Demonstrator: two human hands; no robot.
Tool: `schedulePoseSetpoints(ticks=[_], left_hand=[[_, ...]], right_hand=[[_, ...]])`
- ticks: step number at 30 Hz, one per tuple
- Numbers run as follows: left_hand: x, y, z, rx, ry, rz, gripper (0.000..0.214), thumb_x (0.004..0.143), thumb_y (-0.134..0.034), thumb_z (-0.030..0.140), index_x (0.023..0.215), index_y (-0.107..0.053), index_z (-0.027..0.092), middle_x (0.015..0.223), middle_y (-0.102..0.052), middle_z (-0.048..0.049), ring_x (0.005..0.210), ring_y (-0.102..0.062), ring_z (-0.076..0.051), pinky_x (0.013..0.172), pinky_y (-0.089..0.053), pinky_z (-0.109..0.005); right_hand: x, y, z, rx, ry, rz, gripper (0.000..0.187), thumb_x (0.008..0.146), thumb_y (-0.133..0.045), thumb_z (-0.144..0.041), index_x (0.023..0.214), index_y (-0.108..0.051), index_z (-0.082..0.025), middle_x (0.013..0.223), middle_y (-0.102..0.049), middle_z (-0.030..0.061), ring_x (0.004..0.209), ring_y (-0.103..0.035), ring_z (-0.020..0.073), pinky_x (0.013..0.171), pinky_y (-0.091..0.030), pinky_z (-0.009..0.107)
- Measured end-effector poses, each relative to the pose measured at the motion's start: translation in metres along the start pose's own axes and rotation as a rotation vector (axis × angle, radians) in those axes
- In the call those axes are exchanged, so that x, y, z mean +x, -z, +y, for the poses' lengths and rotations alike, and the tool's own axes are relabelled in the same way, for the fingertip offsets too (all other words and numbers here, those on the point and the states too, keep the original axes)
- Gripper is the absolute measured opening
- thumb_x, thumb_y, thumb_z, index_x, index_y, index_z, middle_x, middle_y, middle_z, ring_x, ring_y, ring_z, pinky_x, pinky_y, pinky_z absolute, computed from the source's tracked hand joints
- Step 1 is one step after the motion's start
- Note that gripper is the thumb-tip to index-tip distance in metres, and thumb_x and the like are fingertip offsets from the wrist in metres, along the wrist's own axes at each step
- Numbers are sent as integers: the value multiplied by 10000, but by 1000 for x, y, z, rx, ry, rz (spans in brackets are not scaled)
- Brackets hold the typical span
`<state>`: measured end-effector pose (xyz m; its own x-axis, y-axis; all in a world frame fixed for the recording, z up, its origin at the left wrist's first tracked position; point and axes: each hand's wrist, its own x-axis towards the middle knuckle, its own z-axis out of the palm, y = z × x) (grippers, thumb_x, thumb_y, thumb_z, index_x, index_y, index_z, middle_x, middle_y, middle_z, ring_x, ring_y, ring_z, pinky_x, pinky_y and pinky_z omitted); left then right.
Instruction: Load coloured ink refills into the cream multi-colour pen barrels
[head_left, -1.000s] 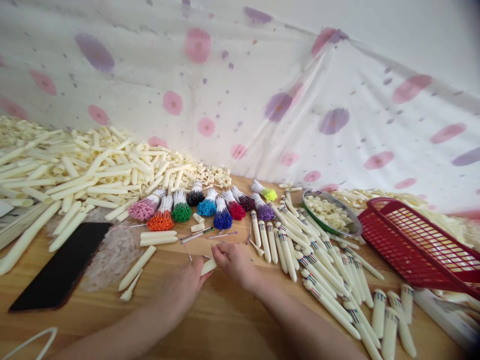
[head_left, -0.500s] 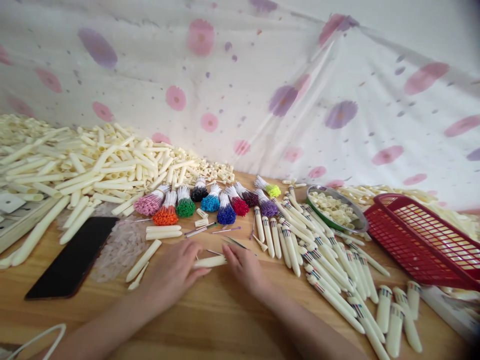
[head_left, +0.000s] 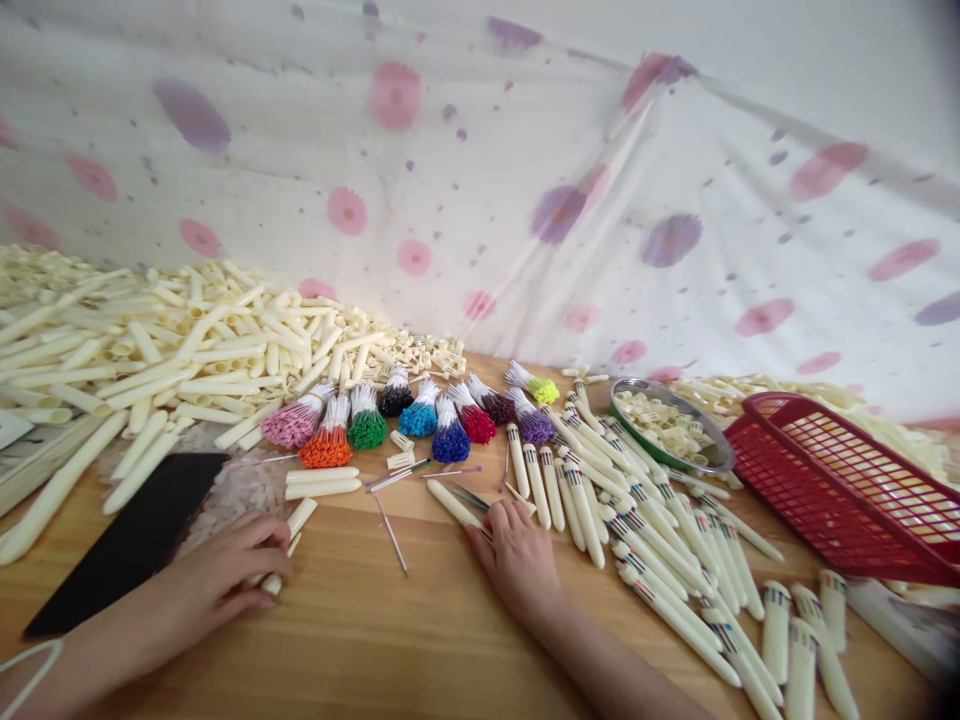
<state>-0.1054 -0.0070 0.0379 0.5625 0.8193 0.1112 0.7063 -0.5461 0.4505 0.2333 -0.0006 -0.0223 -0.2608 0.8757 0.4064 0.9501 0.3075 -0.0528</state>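
My left hand (head_left: pixel 244 568) is at the left, fingers curled down over a small cream plastic pen part (head_left: pixel 272 584), whose tip pokes out below them. A cream pen barrel (head_left: pixel 302 516) lies just beyond those fingers. My right hand (head_left: pixel 521 555) pinches the near end of another cream pen barrel (head_left: pixel 452 502), which slants away to the left. Tweezers (head_left: pixel 463 496) lie alongside it, their near end running under my right fingers. Between the hands, a thin refill (head_left: pixel 391 532) with a coloured tip rests on the wood. More refills (head_left: pixel 397 473) lie behind it.
Bundles of coloured refills (head_left: pixel 450 435) stand in the middle. A heap of cream barrels (head_left: pixel 187 340) fills the left, behind a black phone-like slab (head_left: pixel 135 540). Rows of assembled multicolour pens (head_left: pixel 667 540), a bowl of small parts (head_left: pixel 664 420) and a red basket (head_left: pixel 847 480) occupy the right.
My left hand has let go of the barrel and moved left onto the small part. The barrel has turned in my right hand, which shifted slightly right. A refill now lies exposed between the hands.
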Motion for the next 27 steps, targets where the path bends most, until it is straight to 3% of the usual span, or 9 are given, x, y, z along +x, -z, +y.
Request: schedulePoseSetpoints(ticks=[2, 8, 11, 14, 19, 21, 23, 25, 27], left_hand=[[4, -5, -5, -43, -20, -93, 151, 777, -553, 209, 744, -684, 276, 822, -660, -8, 788, -612, -165, 728, -457, -194], [5, -21, -14, -144, -8, 41, 122, 802, -551, 232, 794, -671, 255, 795, -637, -20, 786, -574, -187, 738, -425, -240], [15, -20, -3, -265, 60, 27, 113, 817, -538, 279, 816, -646, 246, 841, -628, -28, 838, -564, -194, 773, -424, -257], [34, -17, 17, -482, 132, 119, 157, 826, -505, 347, 802, -597, 222, 832, -599, -35, 857, -550, -202, 799, -427, -285], [62, -26, 42, -859, 204, 123, 276, 836, -460, 470, 810, -535, 205, 901, -607, -51, 911, -552, -208, 813, -425, -317], [65, -35, 46, -902, 231, 82, 311, 847, -428, 501, 799, -510, 204, 781, -592, -20, 782, -555, -175, 762, -426, -307], [64, -44, 48, -966, 282, 60, 371, 817, -430, 568, 760, -473, 204, 625, -495, 35, 579, -481, -126, 605, -415, -260], [62, -48, 48, -1040, 361, 53, 433, 765, -445, 640, 739, -444, 208, 558, -372, 75, 463, -342, -89, 450, -311, -209], [59, -44, 46, -1066, 420, 125, 457, 738, -459, 668, 741, -438, 212, 542, -324, 82, 454, -284, -83, 422, -237, -200]], right_hand=[[1, -1, -1, -41, 22, 13, 349, 929, -331, -403, 706, -489, -185, 682, -558, 51, 673, -548, 197, 577, -367, 279], [4, 7, 1, 24, -5, -11, 263, 871, -471, -418, 790, -520, -173, 752, -569, 49, 733, -554, 199, 620, -396, 281], [24, 15, 5, 73, 36, -43, 189, 903, -447, -317, 868, -557, -167, 816, -585, 58, 779, -549, 181, 636, -394, 260], [55, 18, 7, 67, 183, -106, 175, 907, -434, -192, 981, -593, -187, 871, -600, 55, 824, -530, 172, 686, -379, 256], [93, 8, 2, 44, 379, -206, 105, 845, -554, -230, 836, -657, -210, 782, -595, 38, 764, -496, 174, 652, -341, 274], [98, 5, 0, 37, 395, -224, 106, 835, -570, -243, 797, -660, -202, 766, -593, 45, 755, -491, 178, 635, -332, 279], [99, 5, -3, 31, 366, -225, 104, 826, -573, -223, 780, -656, -180, 763, -592, 65, 762, -491, 193, 628, -331, 287], [101, 7, -13, 37, 328, -219, 99, 824, -557, -186, 791, -647, -160, 770, -592, 81, 770, -493, 203, 630, -339, 294], [105, 11, -32, 65, 328, -220, 109, 836, -528, -169, 845, -636, -168, 795, -596, 70, 780, -499, 194, 650, -358, 287]])
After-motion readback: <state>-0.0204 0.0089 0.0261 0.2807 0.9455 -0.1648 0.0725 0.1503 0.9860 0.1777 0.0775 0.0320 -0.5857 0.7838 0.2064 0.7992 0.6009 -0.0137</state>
